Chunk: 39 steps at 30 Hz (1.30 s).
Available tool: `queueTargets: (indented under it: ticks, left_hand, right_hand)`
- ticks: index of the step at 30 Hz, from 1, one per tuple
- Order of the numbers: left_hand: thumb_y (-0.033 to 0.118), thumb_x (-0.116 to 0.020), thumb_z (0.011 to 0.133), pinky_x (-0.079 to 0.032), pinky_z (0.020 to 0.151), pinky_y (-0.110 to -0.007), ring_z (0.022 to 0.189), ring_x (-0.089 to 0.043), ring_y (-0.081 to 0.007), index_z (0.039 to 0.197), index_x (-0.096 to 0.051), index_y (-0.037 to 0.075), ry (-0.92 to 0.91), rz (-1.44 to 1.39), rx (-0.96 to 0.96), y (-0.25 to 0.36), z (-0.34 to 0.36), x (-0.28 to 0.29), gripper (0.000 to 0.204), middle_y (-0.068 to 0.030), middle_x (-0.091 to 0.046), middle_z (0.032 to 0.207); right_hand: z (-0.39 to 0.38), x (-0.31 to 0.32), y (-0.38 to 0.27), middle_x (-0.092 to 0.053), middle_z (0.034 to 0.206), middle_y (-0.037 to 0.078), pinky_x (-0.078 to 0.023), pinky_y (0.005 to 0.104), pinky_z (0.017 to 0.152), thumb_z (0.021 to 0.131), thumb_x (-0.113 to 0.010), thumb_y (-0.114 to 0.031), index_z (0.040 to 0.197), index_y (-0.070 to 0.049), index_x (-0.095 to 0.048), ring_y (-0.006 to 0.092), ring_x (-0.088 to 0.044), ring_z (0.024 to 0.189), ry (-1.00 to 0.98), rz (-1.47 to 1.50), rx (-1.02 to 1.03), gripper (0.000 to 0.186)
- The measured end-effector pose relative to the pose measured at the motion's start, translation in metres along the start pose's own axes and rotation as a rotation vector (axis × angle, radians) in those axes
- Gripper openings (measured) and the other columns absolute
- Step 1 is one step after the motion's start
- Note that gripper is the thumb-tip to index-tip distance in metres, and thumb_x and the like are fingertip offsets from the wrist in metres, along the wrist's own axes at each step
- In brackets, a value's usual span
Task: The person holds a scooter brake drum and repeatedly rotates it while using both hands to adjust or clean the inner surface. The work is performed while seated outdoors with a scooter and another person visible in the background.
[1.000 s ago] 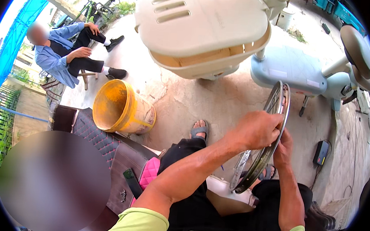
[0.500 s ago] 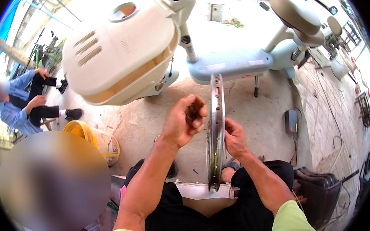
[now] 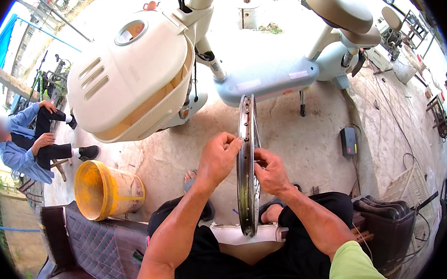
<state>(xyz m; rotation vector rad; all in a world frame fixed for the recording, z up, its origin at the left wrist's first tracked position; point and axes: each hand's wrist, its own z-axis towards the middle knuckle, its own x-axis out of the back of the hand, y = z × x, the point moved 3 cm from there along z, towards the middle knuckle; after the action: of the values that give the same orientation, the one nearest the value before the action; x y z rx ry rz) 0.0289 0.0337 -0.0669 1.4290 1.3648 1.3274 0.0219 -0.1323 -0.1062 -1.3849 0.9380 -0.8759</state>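
A shiny metal wheel rim (image 3: 243, 164) stands upright between my knees, seen nearly edge-on, with a row of small holes along its band. My left hand (image 3: 219, 159) is closed at the rim's left side, thumb and forefinger pinched against the band near a hole. Whatever its fingers hold is too small or hidden to name. On the other side, my right hand (image 3: 271, 173) is closed, with fingertips pinched together just inside the rim. What lies between them is hidden. The rim's lower end rests near a white padded piece (image 3: 250, 234) between my legs.
A pale blue scooter (image 3: 270, 80) with a cream front basket (image 3: 134, 75) stands ahead. A yellow bucket (image 3: 105, 193) lies tipped at left, beside a quilted dark seat (image 3: 97, 247). A person (image 3: 29, 135) sits far left. A black charger box (image 3: 348, 141) and dark cushions (image 3: 384, 225) are right.
My left hand, earlier curled palm-up around small dark pieces away from the rim, has turned and moved to the band. The rim has shifted slightly left, and my right hand has moved inward.
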Motion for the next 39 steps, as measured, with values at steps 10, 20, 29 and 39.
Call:
queueTargets:
  ticks: [10,20,29,39]
  left_hand:
    - [0.029,-0.064,0.094,-0.048,0.065,-0.031,0.071,-0.057,-0.0129,0.092,-0.066,-0.002,-0.087,0.221,-0.039,0.009,-0.004,-0.006,0.032,-0.0085,-0.067,0.079]
    - [0.031,-0.062,0.089,-0.05,0.061,-0.038,0.062,-0.064,-0.0252,0.084,-0.062,-0.004,-0.023,0.162,-0.116,0.008,-0.006,-0.01,0.035,-0.0188,-0.065,0.069]
    - [0.027,-0.064,0.091,-0.049,0.059,-0.039,0.06,-0.063,-0.025,0.085,-0.061,-0.003,-0.019,0.176,-0.153,0.003,-0.006,-0.008,0.03,-0.018,-0.064,0.068]
    - [0.028,-0.064,0.09,-0.048,0.057,-0.037,0.058,-0.061,-0.0228,0.086,-0.061,-0.002,-0.071,0.155,-0.16,0.003,-0.005,-0.013,0.031,-0.016,-0.064,0.067]
  right_hand:
    - [0.017,0.017,0.015,-0.066,0.1,0.003,-0.052,0.025,0.076,0.096,-0.063,-0.006,0.114,-0.001,-0.061,0.0097,-0.062,0.091,0.156,0.105,0.022,0.019]
    - [0.021,0.022,0.036,-0.062,0.095,-0.001,-0.047,0.0215,0.078,0.096,-0.066,-0.01,0.104,-0.004,-0.061,0.0066,-0.057,0.087,0.174,0.205,0.113,0.011]
    - [0.02,0.022,0.037,-0.062,0.093,-0.003,-0.044,0.0196,0.074,0.101,-0.062,-0.017,0.104,-0.002,-0.062,0.0044,-0.054,0.083,0.133,0.158,0.116,0.015]
    - [0.017,0.02,0.029,-0.062,0.092,-0.002,-0.046,0.0206,0.074,0.097,-0.066,-0.011,0.104,-0.003,-0.059,0.0042,-0.056,0.083,0.164,0.201,0.103,0.013]
